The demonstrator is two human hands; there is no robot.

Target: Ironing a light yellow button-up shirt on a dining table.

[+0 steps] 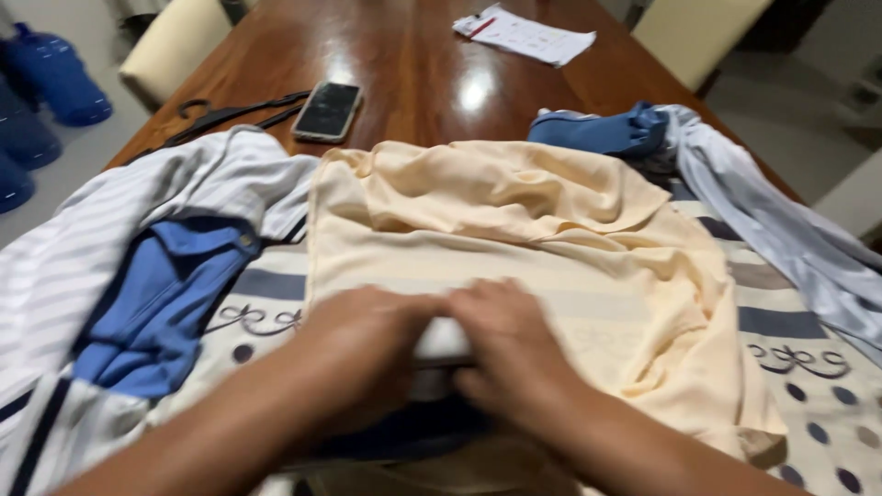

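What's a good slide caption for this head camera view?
Both hands press a cream cloth on a wooden table.

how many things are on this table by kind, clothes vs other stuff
Garments and cloths: 5 (cream fabric under both hands, blue shirt, white striped shirt, folded blue cloth, pale grey garment)
Patterned spread with dots and stripes: 1
Black phones: 1
Black hangers: 1
Printed paper sheets: 1
Total: 9
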